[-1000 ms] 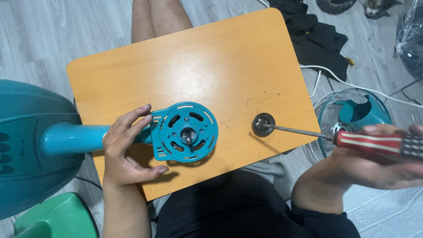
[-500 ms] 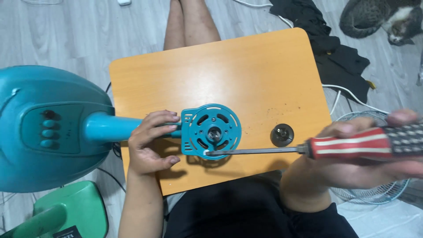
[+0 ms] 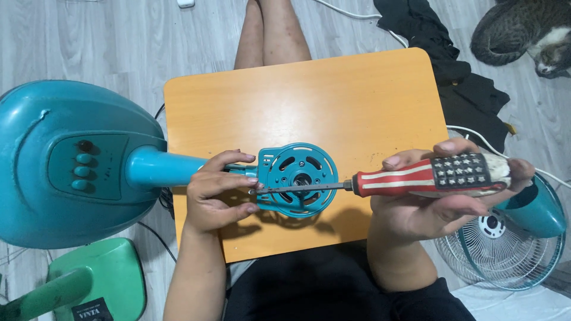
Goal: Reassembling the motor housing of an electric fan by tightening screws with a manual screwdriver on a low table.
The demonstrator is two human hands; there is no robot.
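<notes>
A teal fan lies across a small orange table (image 3: 333, 101). Its round motor housing plate (image 3: 297, 179) with oval slots rests on the tabletop, and its big teal base (image 3: 65, 160) hangs off the left side. My left hand (image 3: 214, 193) grips the fan's neck just left of the housing. My right hand (image 3: 440, 199) holds a screwdriver (image 3: 416, 178) with a red-and-white striped handle and a dark starred end. The shaft runs left across the housing, and its tip sits at the housing's left edge beside my left fingers.
A fan grille with a teal cap (image 3: 505, 244) lies on the floor at the right. A green fan base (image 3: 89, 285) sits at lower left. Black cloth (image 3: 458, 77), a white cable (image 3: 476, 134) and a cat (image 3: 523, 35) are at the upper right. My legs (image 3: 270, 32) extend under the table.
The screwdriver has moved left from the table's right side onto the housing, its tip now at the housing's left edge. The small round part on the table is no longer seen.
</notes>
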